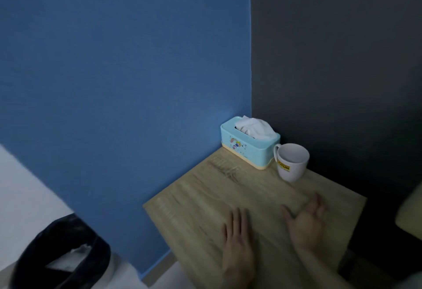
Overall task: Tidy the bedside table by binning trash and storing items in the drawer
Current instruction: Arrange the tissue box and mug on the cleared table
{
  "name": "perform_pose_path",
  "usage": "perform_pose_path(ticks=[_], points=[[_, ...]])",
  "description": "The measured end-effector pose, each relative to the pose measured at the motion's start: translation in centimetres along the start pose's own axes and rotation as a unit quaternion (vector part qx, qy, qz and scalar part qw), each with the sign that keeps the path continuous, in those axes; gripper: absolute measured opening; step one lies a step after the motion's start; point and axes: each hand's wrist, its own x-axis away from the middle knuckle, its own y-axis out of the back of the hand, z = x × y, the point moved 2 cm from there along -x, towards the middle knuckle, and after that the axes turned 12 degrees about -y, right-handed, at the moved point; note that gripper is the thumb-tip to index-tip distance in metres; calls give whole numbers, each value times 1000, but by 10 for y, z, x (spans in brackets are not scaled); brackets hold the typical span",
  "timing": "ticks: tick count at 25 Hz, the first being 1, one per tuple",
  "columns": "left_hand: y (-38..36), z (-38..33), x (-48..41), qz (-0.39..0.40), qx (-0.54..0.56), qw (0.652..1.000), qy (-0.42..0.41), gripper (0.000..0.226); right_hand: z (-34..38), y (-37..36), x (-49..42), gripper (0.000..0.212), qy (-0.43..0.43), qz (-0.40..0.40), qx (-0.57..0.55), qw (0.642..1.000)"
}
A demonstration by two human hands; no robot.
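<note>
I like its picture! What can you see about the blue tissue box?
The tissue box is light blue, looks like plastic, with rounded corners and a pale yellow base. A small colourful cartoon picture is on its long front side. White tissue sticks up crumpled from the slot on top. It sits flat at the far corner of the wooden table, by the blue wall. A white mug stands right beside its right end; I cannot tell if they touch.

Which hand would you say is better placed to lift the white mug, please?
Probably the right hand: open, it is nearer the mug, on the same side; the left hand is farther off.
</note>
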Motion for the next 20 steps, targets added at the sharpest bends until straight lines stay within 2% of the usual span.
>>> perform_pose_path(ticks=[3,4,6,9,12,16,20], points=[[-4,5,46,7,-88,994,-65,55,-12,9,60,71,56,55,69,994],[-3,0,60,45,-85,993,-69,54,-14,12,79,63,83,69,86,990],[15,-20,77,96,-87,990,-63,55,-22,20,117,63,139,89,110,980],[52,-48,114,265,-90,959,-38,58,-35,40,162,71,195,128,175,957],[81,-76,113,331,-113,937,-21,57,-46,45,171,60,247,134,222,934],[89,-88,114,338,-83,937,12,53,-48,43,170,69,243,169,239,925],[76,-69,141,270,-38,962,-12,66,-38,48,175,68,234,165,231,930]])
